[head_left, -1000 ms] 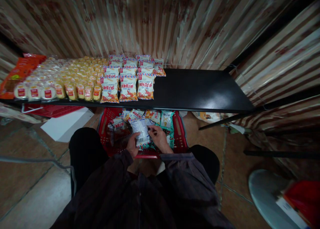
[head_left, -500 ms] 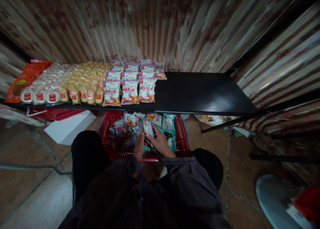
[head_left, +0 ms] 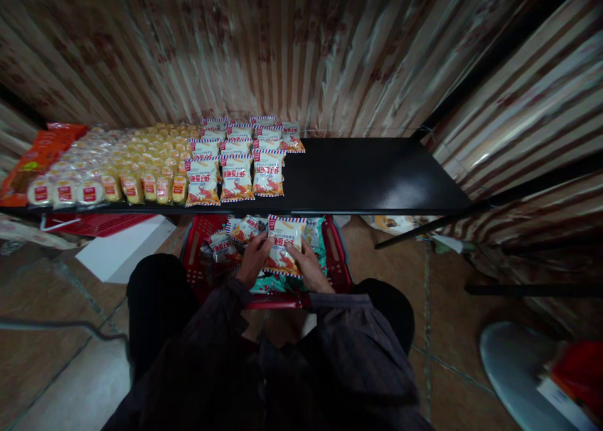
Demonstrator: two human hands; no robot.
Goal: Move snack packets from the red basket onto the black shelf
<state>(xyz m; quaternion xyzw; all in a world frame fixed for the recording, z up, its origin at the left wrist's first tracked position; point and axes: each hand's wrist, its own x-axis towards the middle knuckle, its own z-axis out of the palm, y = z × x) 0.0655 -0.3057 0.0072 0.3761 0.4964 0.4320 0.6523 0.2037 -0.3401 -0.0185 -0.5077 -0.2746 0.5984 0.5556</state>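
Note:
Between my two hands is a snack bag [head_left: 285, 242] with a striped top edge and red lettering, its printed front turned up toward me. My left hand [head_left: 255, 257] grips its left side, and my right hand [head_left: 309, 266] grips the right side with the thumb on the front. Both hands are over a red plastic basket [head_left: 340, 255] between my knees. Inside it lie more bags of the same kind [head_left: 225, 247] and teal bags [head_left: 268, 284]. On the black shelf [head_left: 367, 173], matching snack bags [head_left: 237, 176] stand in rows.
Left of the shelved bags are rows of small wrapped cakes [head_left: 153, 161] and an orange package [head_left: 40, 161]. A white box [head_left: 120, 249] and a second red basket [head_left: 101, 223] sit below the shelf. A grey round object [head_left: 513, 368] stands at lower right; a patterned curtain [head_left: 301, 54] hangs behind.
The bag in my hands has turned from edge-on to front-up, and my hands have moved apart to its two sides. The whole view has shifted slightly.

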